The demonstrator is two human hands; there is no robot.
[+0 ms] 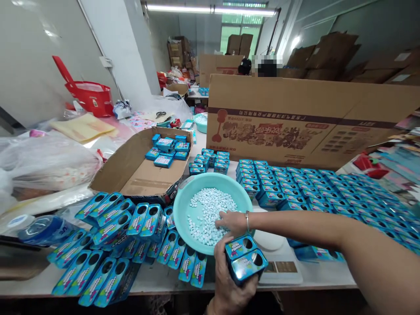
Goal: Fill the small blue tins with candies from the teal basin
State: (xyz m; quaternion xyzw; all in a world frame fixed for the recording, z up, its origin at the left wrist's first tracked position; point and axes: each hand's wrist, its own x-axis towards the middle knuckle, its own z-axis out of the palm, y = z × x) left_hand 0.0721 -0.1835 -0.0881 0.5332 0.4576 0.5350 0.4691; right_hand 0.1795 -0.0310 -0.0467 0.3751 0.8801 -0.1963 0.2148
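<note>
Right hand (232,222) pinches small white candies (210,214) inside the round turquoise plastic basin (183,205); left hand (229,280) grips two blue tins (246,259) beside it. Overfilled fingers could scatter candies.

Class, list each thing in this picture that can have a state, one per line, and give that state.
Teal bowl: holds white tablets.
Right hand: in the bowl, touching the tablets.
Left hand: gripping two blue tins.
Two blue tins: held, round holes open.
Small cardboard box: open, a few tins inside.
Scissors: lying flat.
</note>
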